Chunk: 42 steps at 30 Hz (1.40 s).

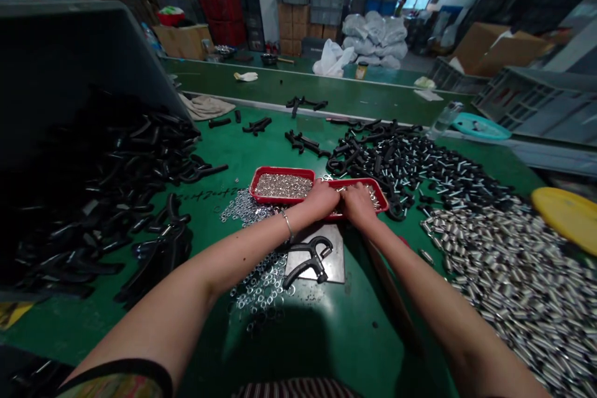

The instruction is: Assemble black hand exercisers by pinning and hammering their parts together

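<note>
My left hand [323, 197] is closed at the left end of the right red tray [383, 200], its fingertips bent down beside small metal parts. Over the middle of that same tray my right hand [358, 202] has its fingers pressed together among the parts. What either hand grips is too small to name. The left red tray [254, 189], full of small metal pieces, adjoins it. Below my hands, a black plastic clamp-like piece [310, 255] lies on a metal plate [336, 268]. Silver rings [254, 292] are scattered left of the plate.
Black handles [153, 149] are heaped at left before a large grey bin [93, 18]. Black-headed screws [420, 158] and metal cylinders [513, 267] pile up at right, near a yellow lid [566, 214] and a turquoise lid [480, 127]. A cloth [208, 107] lies beyond.
</note>
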Each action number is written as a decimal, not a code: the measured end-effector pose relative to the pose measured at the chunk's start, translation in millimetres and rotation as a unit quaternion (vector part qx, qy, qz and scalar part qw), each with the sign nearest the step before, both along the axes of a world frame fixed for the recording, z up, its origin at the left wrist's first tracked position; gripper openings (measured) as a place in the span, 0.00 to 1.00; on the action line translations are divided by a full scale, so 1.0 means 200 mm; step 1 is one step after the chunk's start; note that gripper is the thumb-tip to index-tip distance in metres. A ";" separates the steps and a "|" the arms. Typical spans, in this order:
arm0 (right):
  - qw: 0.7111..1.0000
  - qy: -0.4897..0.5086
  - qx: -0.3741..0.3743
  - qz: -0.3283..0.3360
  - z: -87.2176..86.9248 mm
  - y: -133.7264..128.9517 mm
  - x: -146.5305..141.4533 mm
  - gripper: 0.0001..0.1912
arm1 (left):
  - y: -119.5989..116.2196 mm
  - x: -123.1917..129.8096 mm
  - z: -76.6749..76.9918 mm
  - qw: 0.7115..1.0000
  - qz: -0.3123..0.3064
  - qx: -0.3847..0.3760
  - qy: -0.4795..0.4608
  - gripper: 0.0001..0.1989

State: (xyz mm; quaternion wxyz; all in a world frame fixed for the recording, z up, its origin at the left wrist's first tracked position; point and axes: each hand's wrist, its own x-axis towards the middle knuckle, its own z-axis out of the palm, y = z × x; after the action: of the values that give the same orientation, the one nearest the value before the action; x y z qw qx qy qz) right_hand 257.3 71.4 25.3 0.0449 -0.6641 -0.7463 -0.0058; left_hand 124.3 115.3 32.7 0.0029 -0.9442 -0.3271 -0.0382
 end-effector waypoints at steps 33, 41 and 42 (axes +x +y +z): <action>0.933 0.344 -0.100 -0.032 -0.11 -0.60 -0.11 0.13 | -0.47 -0.66 -0.05 0.843 0.177 -0.302 -0.408 0.08; 0.991 0.057 -0.115 0.031 0.00 -0.57 -0.22 0.10 | -0.55 -0.55 -0.11 0.938 0.111 -0.181 -0.275 0.09; 0.991 0.054 -0.119 0.040 0.01 -0.56 -0.23 0.10 | -0.56 -0.54 -0.12 0.944 0.112 -0.171 -0.259 0.09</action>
State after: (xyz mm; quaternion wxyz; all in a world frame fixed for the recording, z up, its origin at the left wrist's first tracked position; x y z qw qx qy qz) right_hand 212.2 -40.9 27.0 0.0064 -0.6336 -0.7641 0.1207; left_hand 17.2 4.0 9.3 -0.2395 -0.8452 -0.4218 -0.2245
